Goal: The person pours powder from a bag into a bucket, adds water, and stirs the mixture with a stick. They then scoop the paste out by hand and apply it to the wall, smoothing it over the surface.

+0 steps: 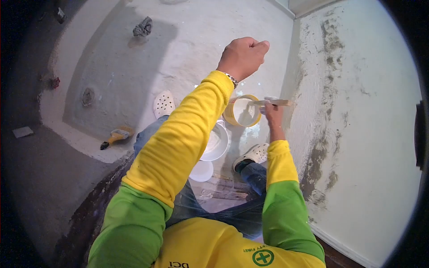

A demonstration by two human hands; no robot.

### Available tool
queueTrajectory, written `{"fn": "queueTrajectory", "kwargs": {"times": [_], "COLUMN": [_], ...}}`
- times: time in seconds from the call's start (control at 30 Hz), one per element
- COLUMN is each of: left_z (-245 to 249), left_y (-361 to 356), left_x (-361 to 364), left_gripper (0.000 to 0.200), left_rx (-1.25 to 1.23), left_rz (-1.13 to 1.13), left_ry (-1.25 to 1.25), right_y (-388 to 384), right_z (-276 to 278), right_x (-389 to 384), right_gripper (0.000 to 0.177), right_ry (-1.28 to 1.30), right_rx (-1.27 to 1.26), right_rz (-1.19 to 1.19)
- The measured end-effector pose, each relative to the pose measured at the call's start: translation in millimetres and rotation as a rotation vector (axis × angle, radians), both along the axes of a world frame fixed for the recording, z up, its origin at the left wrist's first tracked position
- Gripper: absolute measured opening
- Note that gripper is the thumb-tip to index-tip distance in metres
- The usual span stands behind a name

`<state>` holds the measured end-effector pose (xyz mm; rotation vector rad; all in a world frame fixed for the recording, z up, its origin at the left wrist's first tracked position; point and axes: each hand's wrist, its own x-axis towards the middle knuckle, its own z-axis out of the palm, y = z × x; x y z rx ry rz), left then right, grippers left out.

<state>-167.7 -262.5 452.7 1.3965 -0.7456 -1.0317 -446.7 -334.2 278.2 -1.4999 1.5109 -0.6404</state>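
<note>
Over the yellow bucket (229,115), our right hand (271,112) is gripping a wooden-handled tool (281,102), probably containing any mess; our left hand (243,56) is hovering, curled closed, leaving us unable to tell whether it's holding anything.

A yellow shirt (210,243), lower centre, bears a round green cross emblem (262,257); 2 sleeves (178,138), green above, yellow to the wrists; blue jeans (187,202); 2 perforated off-white clogs (164,105); 1 chain-like bracelet (232,80).
</note>
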Motion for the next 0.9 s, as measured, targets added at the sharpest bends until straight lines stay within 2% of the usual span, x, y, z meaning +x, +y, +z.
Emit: {"fn": "queueTrajectory", "kwargs": {"times": [0.07, 0.13, 0.17, 0.2, 0.27, 0.3, 0.33, 0.4, 0.43, 0.47, 0.53, 0.57, 0.6, 0.67, 0.7, 0.73, 0.8, 0.83, 0.87, 0.9], "left_z": [1.1, 1.4, 1.1, 1.7, 2.1, 2.1, 2.9, 3.4, 3.5, 3.1, 2.8, 2.1, 1.4, 3.2, 4.9, 4.4, 7.5, 8.9, 6.5, 1.8], "left_y": [-2.2, -1.9, -1.7, -2.2, -1.3, -0.4, -0.4, 1.0, 1.3, 0.9, -0.7, -1.4, -2.1, -2.1, -1.3, 0.7, 2.6, 2.7, 1.0, -2.2], "left_x": [-2.1, -5.4, -5.2, -4.5, -2.7, -1.0, 0.5, 0.7, 0.3, -0.5, -3.3, -3.8, -3.5, -2.8, -1.6, 0.9, 1.5, 0.5, -1.5, -4.1], "left_gripper": [0.041, 0.041, 0.041, 0.041, 0.041, 0.041, 0.041, 0.041, 0.041, 0.041, 0.040, 0.040, 0.040, 0.040, 0.040, 0.041, 0.040, 0.040, 0.040, 0.040], "left_rx": [-0.010, 0.006, 0.014, 0.006, -0.001, 0.006, 0.011, 0.015, 0.019, 0.021, 0.006, 0.004, -0.001, -0.008, 0.000, 0.011, 0.016, 0.019, 0.018, 0.011], "left_rz": [-0.001, -0.019, -0.021, -0.018, -0.014, -0.015, -0.015, -0.017, -0.019, -0.021, -0.020, -0.024, -0.024, -0.021, -0.022, -0.025, -0.022, -0.022, -0.023, -0.031], "left_ry": [0.010, 0.013, 0.017, 0.001, -0.018, -0.003, 0.008, 0.029, 0.054, 0.052, 0.024, 0.028, 0.029, 0.028, 0.043, 0.062, 0.061, 0.061, 0.061, 0.049], "right_y": [1.3, 22.3, 24.5, 26.2, 27.1, 20.5, 15.7, 1.7, 0.0, 2.0, 13.6, 22.3, 28.2, 26.9, 12.6, 5.3, -4.1, 5.5, 13.6, 19.6], "right_z": [-39.1, -59.2, -56.0, -48.9, -23.7, -17.8, -21.8, -43.0, -59.0, -67.4, -64.7, -51.0, -33.4, -8.7, -17.6, -33.5, -56.0, -43.3, -44.2, -46.1], "right_x": [-0.4, -5.2, -11.5, -22.2, -37.6, -44.5, -42.1, -37.4, -33.5, -23.2, -11.0, -12.6, -16.5, -32.1, -46.8, -53.3, -60.8, -41.6, -30.0, -21.2], "right_gripper": [0.020, 0.020, 0.019, 0.019, 0.019, 0.020, 0.020, 0.023, 0.023, 0.021, 0.019, 0.016, 0.016, 0.014, 0.016, 0.016, 0.020, 0.022, 0.022, 0.021], "right_ry": [0.075, -0.161, -0.031, -0.031, -0.045, 0.002, -0.003, 0.091, -0.043, -0.015, -0.084, -0.089, -0.085, 0.008, 0.100, 0.101, 0.053, -0.042, -0.042, 0.001], "right_rx": [-0.249, -0.171, -0.533, -0.525, -0.060, 0.141, 0.139, 0.010, -0.092, -0.258, -0.281, -0.204, -0.205, 0.205, 0.057, 0.057, -0.125, -0.072, -0.073, -0.220], "right_rz": [0.265, 0.466, 0.733, 0.732, 0.623, 0.431, 0.432, 0.116, 0.149, 0.285, 0.573, 0.640, 0.639, 0.531, 0.649, 0.653, 0.329, 0.236, 0.236, 0.382]}}
